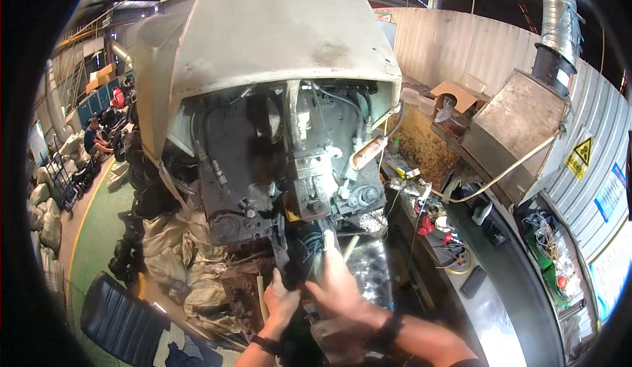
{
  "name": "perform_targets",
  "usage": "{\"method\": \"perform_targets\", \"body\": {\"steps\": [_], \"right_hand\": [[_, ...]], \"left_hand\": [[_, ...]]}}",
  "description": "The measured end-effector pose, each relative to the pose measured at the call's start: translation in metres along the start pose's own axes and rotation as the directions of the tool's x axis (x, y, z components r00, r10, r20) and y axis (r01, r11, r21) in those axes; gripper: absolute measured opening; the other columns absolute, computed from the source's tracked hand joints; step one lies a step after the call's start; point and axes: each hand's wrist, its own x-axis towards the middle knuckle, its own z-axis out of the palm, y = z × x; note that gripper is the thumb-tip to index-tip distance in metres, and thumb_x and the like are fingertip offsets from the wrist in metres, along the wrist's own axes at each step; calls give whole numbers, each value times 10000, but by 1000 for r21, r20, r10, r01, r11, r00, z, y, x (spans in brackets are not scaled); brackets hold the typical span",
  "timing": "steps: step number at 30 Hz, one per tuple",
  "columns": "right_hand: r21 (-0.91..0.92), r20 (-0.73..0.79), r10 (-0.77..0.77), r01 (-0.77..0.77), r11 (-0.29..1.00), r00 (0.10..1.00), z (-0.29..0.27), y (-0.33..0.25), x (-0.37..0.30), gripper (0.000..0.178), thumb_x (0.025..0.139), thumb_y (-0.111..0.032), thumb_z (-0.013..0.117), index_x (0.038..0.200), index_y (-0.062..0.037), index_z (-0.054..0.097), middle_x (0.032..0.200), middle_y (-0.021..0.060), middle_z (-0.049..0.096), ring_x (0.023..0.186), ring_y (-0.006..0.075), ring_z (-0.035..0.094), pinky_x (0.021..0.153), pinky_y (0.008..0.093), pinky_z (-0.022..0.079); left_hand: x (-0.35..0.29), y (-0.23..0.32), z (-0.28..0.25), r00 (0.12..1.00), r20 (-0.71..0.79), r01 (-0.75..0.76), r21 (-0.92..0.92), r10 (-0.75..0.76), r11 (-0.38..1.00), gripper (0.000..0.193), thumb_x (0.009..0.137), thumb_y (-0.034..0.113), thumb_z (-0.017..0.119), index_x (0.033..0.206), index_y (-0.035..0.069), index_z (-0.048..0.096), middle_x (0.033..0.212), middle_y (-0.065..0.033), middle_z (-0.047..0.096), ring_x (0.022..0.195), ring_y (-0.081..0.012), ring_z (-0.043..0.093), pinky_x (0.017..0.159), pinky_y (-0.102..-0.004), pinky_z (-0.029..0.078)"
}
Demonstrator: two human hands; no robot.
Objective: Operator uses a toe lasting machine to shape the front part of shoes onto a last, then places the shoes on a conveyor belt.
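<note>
At the lower middle, my left hand [282, 299] is closed, its thumb pointing up beside a dark metal arm of the machine [249, 136]. Whatever its fingers grip is lost in the dark area between my hands. My right hand [341, 291] is slightly smeared, with its thumb out to the left and its fingers stretched up toward the machine's lit middle part. A whitish tip [328, 238] shows at the end of those fingers; I cannot tell whether it is a covering. Dark bluish strands [309, 245] lie between the hands and the machine.
A large pale hood [289, 25] covers the machine's top. To the right runs a long grey bench [507, 294] next to a tool-strewn ledge [431, 225]. Pale sacks [168, 248] and a black chair [122, 317] stand left. Another person [95, 136] sits far left.
</note>
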Motion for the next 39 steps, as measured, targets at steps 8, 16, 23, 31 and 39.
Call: {"method": "perform_targets", "body": {"steps": [8, 16, 23, 31, 39], "right_hand": [[-43, -198, -54, 46, 998, 979, 1, -2, -4, 1145, 792, -157, 791, 1585, -14, -23, 1491, 315, 390, 1343, 441, 461, 1074, 439, 439], [760, -70, 437, -236, 606, 897, -75, 3, -34, 777, 865, -169, 753, 1515, 16, 370, 1348, 153, 605, 1209, 246, 595, 1050, 331, 441], [915, -137, 665, -164, 369, 734, -147, 48, -197, 725, 823, -122, 700, 1461, 83, 424, 1396, 168, 569, 1262, 248, 564, 1100, 345, 407], [937, -349, 924, 65, 343, 157, -178, 144, -377, 530, 931, -122, 632, 1446, -98, 508, 1240, 84, 660, 1059, 227, 662, 875, 397, 563], [799, -374, 883, 386, 462, -283, -261, 265, -629, 446, 949, -382, 641, 1326, -171, 533, 1157, 63, 686, 997, 243, 682, 794, 476, 582]], "left_hand": [[16, 12, -10, 1000, 9, -2, 22, 2, 1000, 459, 729, 145, 757, 1152, 66, 596, 899, -207, 720, 900, -418, 693, 757, -447, 544], [37, -15, -11, 980, -167, -93, 113, 111, 989, 756, 675, 192, 808, 1333, -69, 543, 915, -249, 717, 875, -394, 710, 780, -441, 550], [81, 9, -41, 984, -129, -120, 16, 121, 993, 728, 686, 189, 779, 1316, -103, 559, 985, -284, 713, 910, -375, 716, 835, -426, 561], [115, 9, -48, 954, -244, -119, 221, 174, 968, 781, 801, 237, 798, 1436, -38, 434, 1475, -245, 457, 1338, -362, 479, 1134, -431, 364], [13, 81, -13, 865, -423, -320, -51, 270, 946, 268, 964, 212, 660, 1020, -38, 741, 936, -166, 747, 814, -260, 696, 757, -361, 562]]}}
